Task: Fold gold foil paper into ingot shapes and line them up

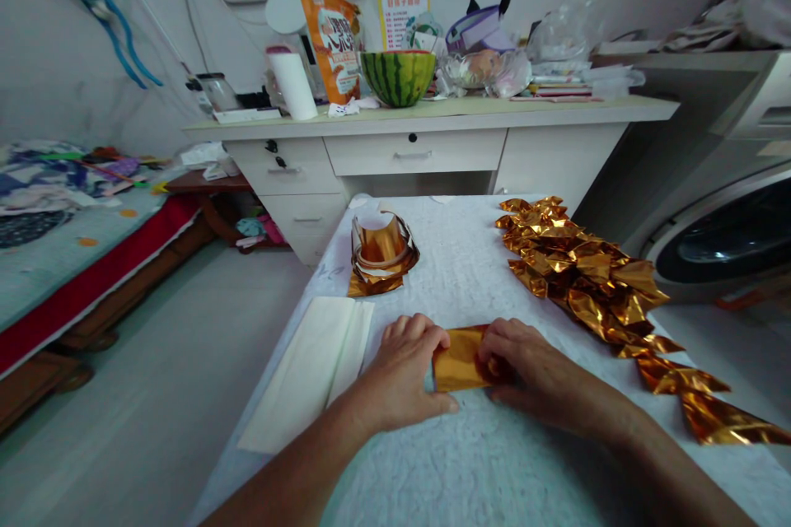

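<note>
1. Rectangular sheet of shiny gold metallic foil (461, 358): flat on the table near the middle, nearer the near edge than the far edge, between the two hands; probably very light, thin, slippery and quick to crease or tear, so best held at opposite ends with light pressure

2. Left hand (411, 366): at the foil's left end, forefinger bent onto its far left corner, thumb spread away from the fingers and lying just beyond the near edge of the foil

3. Right hand (525, 370): over the foil's right end, fingers bent and close together; whether they pinch the foil or merely press it cannot be told

4. Table covered with a pale, wrinkled cloth (457, 255): cream rectangular papers (309, 370) along the left edge; ring-shaped gold foil bundle with a pale inside (380, 243) near the far left corner; long heap of crumpled, twisted gold foil pieces (587, 272) along the right edge

5. Room: white drawer desk with a pale green top (259, 132) beyond the far edge, bearing a cut green-striped watermelon (399, 81) and an orange printed packet (330, 41); grey front-loading washing machine (729, 132) to the right, wooden-framed bed (117, 239) to the left
</note>
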`<action>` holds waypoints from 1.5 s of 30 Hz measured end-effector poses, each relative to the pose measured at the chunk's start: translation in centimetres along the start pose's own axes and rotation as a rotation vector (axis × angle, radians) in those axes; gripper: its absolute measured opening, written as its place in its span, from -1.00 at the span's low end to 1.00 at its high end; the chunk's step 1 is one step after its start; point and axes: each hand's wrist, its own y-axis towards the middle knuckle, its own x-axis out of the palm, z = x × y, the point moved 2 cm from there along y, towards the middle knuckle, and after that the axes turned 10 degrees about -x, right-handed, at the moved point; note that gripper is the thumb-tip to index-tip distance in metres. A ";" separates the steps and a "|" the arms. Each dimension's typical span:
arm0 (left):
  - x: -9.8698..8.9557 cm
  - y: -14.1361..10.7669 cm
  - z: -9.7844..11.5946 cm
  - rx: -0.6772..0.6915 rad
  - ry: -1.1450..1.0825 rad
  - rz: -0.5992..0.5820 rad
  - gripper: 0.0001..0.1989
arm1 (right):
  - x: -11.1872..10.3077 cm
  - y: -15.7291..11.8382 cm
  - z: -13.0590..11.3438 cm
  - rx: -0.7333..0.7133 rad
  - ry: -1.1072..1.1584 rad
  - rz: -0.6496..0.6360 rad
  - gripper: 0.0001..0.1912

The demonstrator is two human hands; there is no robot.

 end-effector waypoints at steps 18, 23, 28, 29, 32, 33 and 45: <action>1.2 0.2 0.1 0.285 0.087 0.075 -0.89 | 0.6 0.2 0.2 0.011 0.003 -0.004 -0.84; 1.0 0.2 0.3 0.221 0.036 0.051 -0.90 | 0.7 0.0 0.2 0.024 0.018 0.000 -0.86; 0.8 0.2 0.5 0.159 -0.003 0.043 -0.87 | 0.5 0.2 0.1 0.063 0.045 -0.003 -0.87; 0.8 0.3 0.5 0.141 -0.010 0.042 -0.87 | 0.5 0.3 0.1 0.079 0.052 0.004 -0.85; 0.7 0.4 0.5 0.077 -0.027 0.041 -0.87 | 0.5 0.5 -0.1 0.107 0.067 0.032 -0.83; 0.6 0.5 0.5 0.058 -0.034 0.041 -0.87 | 0.5 0.6 -0.1 0.108 0.068 0.037 -0.82; 1.0 0.7 -0.3 -0.094 0.002 0.130 -0.83 | 1.1 0.6 0.2 0.230 -0.086 0.018 -0.78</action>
